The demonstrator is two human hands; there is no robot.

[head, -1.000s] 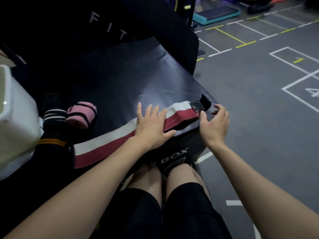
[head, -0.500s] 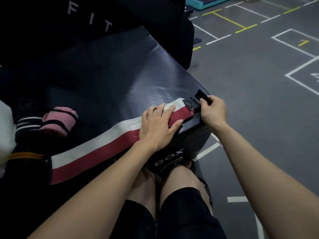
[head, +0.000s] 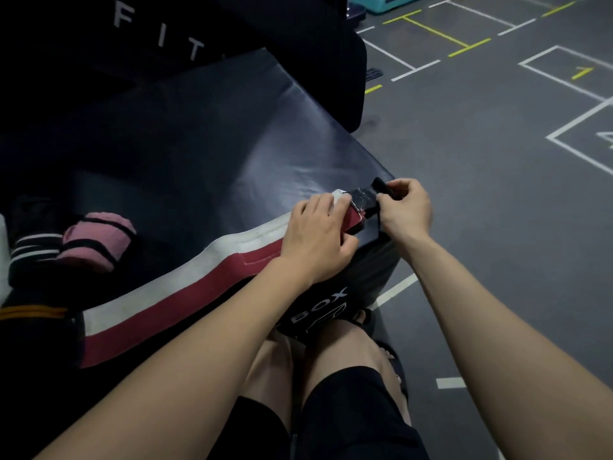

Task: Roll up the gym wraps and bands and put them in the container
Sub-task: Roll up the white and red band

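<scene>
A long red-and-white wrap (head: 172,297) lies flat across the black padded box (head: 205,154), running from the lower left to the box's right corner. My left hand (head: 315,240) lies on the wrap near its right end, with curled fingers gripping it. My right hand (head: 403,210) pinches the black strap end (head: 381,189) of that wrap at the corner of the box. A rolled pink wrap (head: 98,240) and a rolled black-and-white wrap (head: 33,247) sit at the left.
A white container edge (head: 2,260) shows at the far left. A dark band with an orange stripe (head: 33,312) lies beside it. A taller black box lettered FIT (head: 159,38) stands behind. Grey gym floor (head: 497,194) with painted lines lies to the right.
My left hand slid right along the wrap and its flat fingers curled onto it. My right hand closed on the black strap end.
</scene>
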